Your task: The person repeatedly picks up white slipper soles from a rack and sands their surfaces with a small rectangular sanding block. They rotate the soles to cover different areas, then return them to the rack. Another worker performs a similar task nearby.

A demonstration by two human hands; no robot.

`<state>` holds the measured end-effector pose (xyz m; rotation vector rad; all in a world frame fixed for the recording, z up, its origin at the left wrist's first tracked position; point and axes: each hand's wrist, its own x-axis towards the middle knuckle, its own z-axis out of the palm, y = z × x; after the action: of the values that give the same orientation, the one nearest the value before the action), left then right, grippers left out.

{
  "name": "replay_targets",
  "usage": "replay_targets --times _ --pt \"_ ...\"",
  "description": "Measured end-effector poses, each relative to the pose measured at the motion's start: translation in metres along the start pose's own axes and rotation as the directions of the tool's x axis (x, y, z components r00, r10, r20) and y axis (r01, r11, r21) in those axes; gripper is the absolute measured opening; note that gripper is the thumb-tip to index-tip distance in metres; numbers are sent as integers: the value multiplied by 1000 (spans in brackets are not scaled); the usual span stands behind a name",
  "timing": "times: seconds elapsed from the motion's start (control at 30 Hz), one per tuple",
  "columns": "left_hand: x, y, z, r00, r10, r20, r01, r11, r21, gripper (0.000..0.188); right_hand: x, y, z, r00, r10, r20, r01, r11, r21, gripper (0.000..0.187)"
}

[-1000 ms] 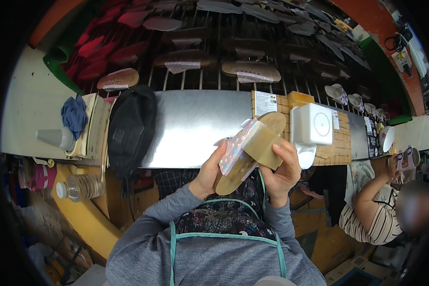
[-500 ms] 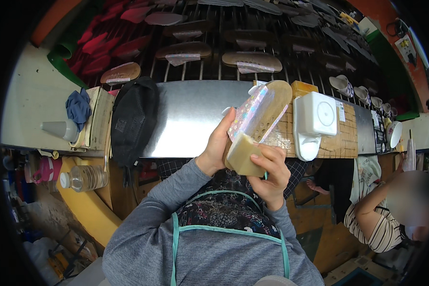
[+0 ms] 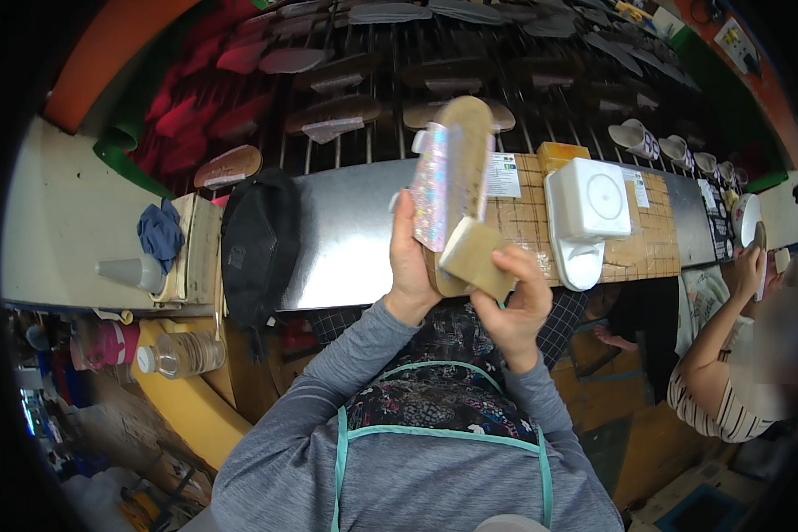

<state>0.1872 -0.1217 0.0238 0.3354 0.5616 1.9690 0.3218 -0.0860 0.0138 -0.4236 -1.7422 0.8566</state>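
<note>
My left hand [image 3: 410, 275] is wrapped round the side of a tan sandal sole [image 3: 466, 142], held up with its rounded far end pointing away from me. A shiny, pinkish glitter strap [image 3: 430, 199] stands up along the sole's left side, next to my left fingers. Between the thumb and fingers of my right hand [image 3: 521, 306] is a tan block like a sponge [image 3: 479, 255], with a paler edge. The block lies over the near end of the sole; whether it presses on it I cannot tell.
Ahead is a rack of metal rods [image 3: 363, 142] carrying several soles. On the metal bench [image 3: 341, 222] are a black cloth item [image 3: 260, 248], a white plastic container [image 3: 590, 208] and a patterned board [image 3: 528, 230]. A clear bottle [image 3: 186, 355] lies left; another person [image 3: 714, 381] works at right.
The sole has turned more upright and shifted left, its far end now over the rack. My right hand, still holding the block, has moved slightly right. The view has shifted a little.
</note>
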Motion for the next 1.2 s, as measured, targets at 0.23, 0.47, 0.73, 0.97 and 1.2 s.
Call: replay_targets --times 0.23,0.47,0.73,0.97,1.2 --pt "7 0 -11 949 316 4 -314 940 130 64 -21 -14 21 990 138 6 -138 983 121 50" --pt "2 2 -9 989 145 10 -144 988 -51 61 -3 -19 29 964 104 -244 -48 973 227 49" --pt "12 24 -19 992 92 89 -76 982 -171 57 -11 -23 18 990 -107 89 120 981 -150 50" --pt "7 7 -21 990 76 121 -45 971 -236 56 -22 -5 17 977 -20 -210 -17 984 -175 54" --pt "8 9 -30 991 9 131 30 956 -292 53 -21 -8 2 958 16 -287 -83 971 -223 53"
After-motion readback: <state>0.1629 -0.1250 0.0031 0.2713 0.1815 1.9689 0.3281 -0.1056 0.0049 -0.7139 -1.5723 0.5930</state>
